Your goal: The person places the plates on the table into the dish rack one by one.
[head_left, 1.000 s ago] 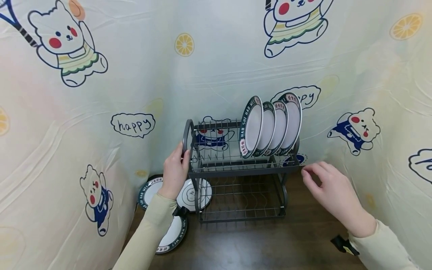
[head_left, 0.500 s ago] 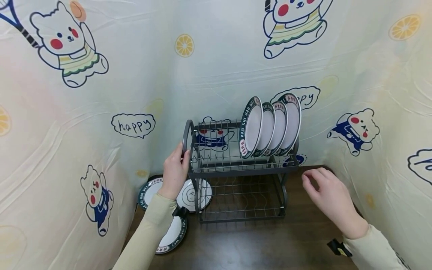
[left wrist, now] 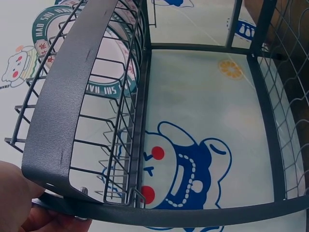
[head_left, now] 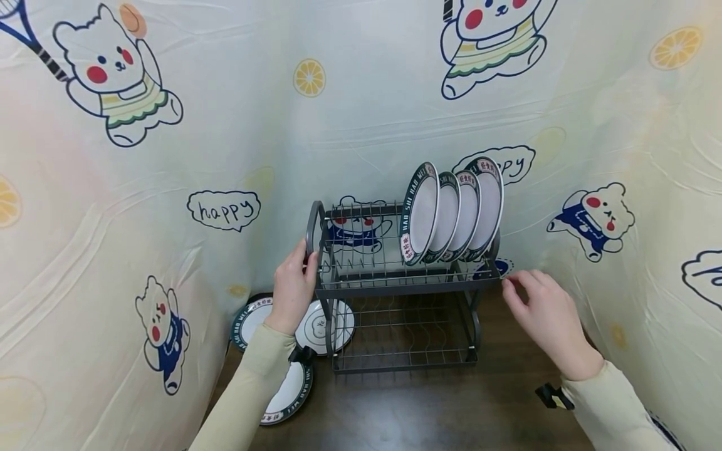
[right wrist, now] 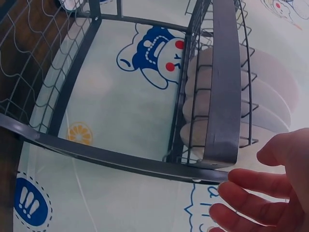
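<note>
A dark grey two-tier dish rack [head_left: 406, 289] stands on the dark wooden surface. My left hand [head_left: 293, 288] grips the left end of its upper tier; in the left wrist view, the fingers [left wrist: 53, 221] curl under the frame below the side handle. Several white plates with green patterned rims [head_left: 423, 213] stand upright, side by side, in the right half of the upper tier. My right hand [head_left: 544, 319] is at the rack's front right corner, holding nothing. Seen from the right wrist, its fingers [right wrist: 256, 183] are loosely bent, fingertips right at the frame.
To the left of the rack, a green-rimmed plate [head_left: 248, 319] and a small white saucer-like plate [head_left: 316, 326] lie flat, partly hidden by the left arm. Another plate [head_left: 290, 394] lies nearer the front. A cloth printed with cartoon bears [head_left: 361, 113] surrounds the surface at the back and sides.
My right forearm has shifted left, and the right fingertips have come closer to the rack's front right corner. The left hand, rack and plates stay put.
</note>
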{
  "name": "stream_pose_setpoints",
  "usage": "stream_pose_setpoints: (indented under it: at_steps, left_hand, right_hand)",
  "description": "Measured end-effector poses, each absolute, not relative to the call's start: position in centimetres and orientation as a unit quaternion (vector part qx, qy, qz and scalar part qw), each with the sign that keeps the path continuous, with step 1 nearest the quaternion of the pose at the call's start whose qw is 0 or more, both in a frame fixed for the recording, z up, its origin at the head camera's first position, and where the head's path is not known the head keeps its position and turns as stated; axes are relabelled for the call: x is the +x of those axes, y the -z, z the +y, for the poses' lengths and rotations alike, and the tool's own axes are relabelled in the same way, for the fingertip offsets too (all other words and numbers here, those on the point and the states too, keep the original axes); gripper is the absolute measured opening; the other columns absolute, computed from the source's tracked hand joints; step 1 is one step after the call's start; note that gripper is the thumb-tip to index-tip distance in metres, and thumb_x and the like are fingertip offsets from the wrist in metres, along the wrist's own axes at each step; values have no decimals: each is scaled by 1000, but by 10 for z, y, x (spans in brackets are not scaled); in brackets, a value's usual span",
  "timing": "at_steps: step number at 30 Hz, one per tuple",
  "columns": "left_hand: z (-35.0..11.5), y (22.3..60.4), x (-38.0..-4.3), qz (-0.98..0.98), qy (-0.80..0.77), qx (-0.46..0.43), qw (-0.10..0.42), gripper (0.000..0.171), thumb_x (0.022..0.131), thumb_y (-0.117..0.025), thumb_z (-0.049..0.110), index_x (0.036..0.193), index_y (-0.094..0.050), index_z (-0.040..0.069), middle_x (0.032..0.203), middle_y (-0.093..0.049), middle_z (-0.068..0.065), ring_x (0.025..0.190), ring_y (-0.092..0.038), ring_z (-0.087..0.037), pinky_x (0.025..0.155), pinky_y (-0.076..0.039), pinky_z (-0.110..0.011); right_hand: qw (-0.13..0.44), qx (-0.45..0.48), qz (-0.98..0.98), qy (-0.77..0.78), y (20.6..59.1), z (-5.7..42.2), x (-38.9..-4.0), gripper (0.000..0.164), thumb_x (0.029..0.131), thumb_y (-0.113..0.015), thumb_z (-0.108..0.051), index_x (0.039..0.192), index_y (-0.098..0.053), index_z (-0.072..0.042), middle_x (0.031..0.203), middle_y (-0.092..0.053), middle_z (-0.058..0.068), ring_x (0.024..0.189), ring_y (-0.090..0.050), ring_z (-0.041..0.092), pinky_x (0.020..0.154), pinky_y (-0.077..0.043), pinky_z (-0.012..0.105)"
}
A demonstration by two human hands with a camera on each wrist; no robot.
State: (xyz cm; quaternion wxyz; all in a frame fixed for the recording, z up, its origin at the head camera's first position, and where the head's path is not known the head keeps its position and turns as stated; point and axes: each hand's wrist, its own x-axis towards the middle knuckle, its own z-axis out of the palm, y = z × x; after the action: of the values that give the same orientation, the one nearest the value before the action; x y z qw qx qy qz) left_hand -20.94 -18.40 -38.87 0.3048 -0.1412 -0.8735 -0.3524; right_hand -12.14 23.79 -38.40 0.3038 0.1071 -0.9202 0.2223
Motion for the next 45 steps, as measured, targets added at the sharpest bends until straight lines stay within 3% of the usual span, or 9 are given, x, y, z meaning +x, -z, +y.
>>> stream_pose_setpoints:
  at_steps: [15, 24, 30, 35, 45]
  left_hand:
    - [-184, 389, -209, -875, 358, -134, 297, 17, 109, -56, 14, 121, -61, 2, 98, -68, -15, 87, -70, -31, 71, -64, -45]
    - [-185, 390, -207, -876, 357, -131, 298, 19, 108, -57, 13, 123, -61, 1, 99, -69, -16, 88, -71, -32, 71, -64, -47]
    - [-186, 390, -208, -877, 361, -129, 289, 24, 109, -56, 15, 128, -60, 1, 101, -69, -18, 91, -71, -34, 72, -64, -48]
    - [-187, 391, -209, -875, 364, -132, 291, 23, 109, -55, 15, 125, -61, 0, 100, -69, -18, 91, -71, -34, 73, -64, -48]
    - [-188, 389, -210, -877, 359, -133, 289, 21, 107, -58, 11, 124, -61, -2, 102, -70, -18, 93, -72, -33, 75, -65, -45]
  right_hand:
    - [280, 76, -934, -208, 366, 237, -154, 20, 102, -64, -16, 101, -71, 2, 91, -72, 21, 75, -66, 34, 60, -56, 53]
    - [237, 57, -946, -213, 356, 237, -177, 27, 103, -61, -21, 106, -69, 4, 90, -71, 22, 68, -64, 31, 49, -49, 39]
    - [215, 42, -952, -214, 356, 232, -188, 27, 102, -60, -23, 90, -65, 1, 77, -66, 17, 60, -58, 27, 44, -44, 37]
    - [241, 33, -946, -216, 362, 225, -192, 33, 102, -59, -18, 73, -53, -6, 63, -52, 9, 53, -50, 27, 44, -36, 37]
    - [242, 37, -940, -237, 366, 228, -197, 36, 104, -59, -18, 70, -53, -8, 61, -51, 8, 53, -49, 26, 47, -34, 35]
